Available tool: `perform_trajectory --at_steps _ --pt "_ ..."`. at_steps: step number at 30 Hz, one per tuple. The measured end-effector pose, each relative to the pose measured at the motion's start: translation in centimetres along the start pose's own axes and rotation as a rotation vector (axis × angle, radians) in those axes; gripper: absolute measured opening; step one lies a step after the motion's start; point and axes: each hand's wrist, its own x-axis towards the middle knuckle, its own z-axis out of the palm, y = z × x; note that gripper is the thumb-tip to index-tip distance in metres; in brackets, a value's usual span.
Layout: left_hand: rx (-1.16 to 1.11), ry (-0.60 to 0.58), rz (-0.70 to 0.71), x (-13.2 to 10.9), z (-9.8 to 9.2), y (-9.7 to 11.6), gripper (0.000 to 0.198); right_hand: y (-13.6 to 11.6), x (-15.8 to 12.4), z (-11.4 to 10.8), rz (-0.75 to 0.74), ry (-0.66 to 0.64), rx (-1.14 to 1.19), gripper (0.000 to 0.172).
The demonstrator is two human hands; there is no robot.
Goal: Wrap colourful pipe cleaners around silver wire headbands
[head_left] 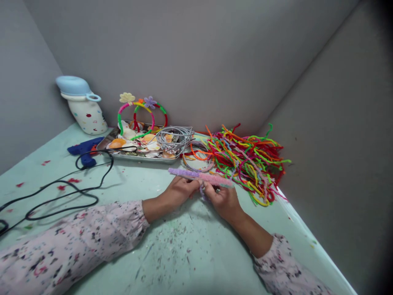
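Seen nearly edge-on, a fuzzy headband wrapped in pipe cleaner (215, 179) is held in front of me, purple on the left and pink on the right, with a pale green patch at its right end. My left hand (179, 191) is closed on its near side, thumb pointing right. My right hand (223, 200) pinches close beside the left thumb, also closed on the headband. A short purple pipe cleaner end (202, 191) hangs between the two thumbs. The fingers behind the band are mostly hidden.
A metal tray (135, 157) holds shells, two flowered headbands (152, 116) and a grey wire coil (175, 138). Colourful pipe cleaners (245, 159) are heaped at right. A blue glue gun (87, 149) with a looping black cord (82, 190) lies left, near a white bottle (86, 112).
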Motion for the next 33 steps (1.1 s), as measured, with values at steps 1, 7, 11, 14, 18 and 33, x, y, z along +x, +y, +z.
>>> perform_trajectory --at_steps 1,7,11,14,18,33 --pt "-0.001 -0.004 0.001 0.0 0.0 0.0 0.033 -0.1 0.0 0.0 -0.002 -0.002 0.003 0.016" --pt "0.023 -0.01 0.037 0.1 -0.2 -0.5 0.027 -0.1 0.0 0.1 0.009 -0.008 0.03 0.015" --pt "0.009 -0.021 0.038 0.2 -0.3 -0.6 0.028 0.4 -0.2 0.4 -0.005 -0.01 0.026 0.015" --pt "-0.015 -0.04 0.011 0.2 -0.3 -0.6 0.028 0.6 -0.2 0.5 -0.048 0.007 -0.001 0.015" --pt "-0.083 -0.045 0.015 0.4 -0.1 -0.9 0.026 0.6 -0.4 0.4 -0.091 0.018 -0.033 0.012" --pt "-0.126 -0.056 0.008 0.5 -0.2 -0.9 0.025 0.8 -0.1 0.4 -0.114 0.049 -0.022 0.013"
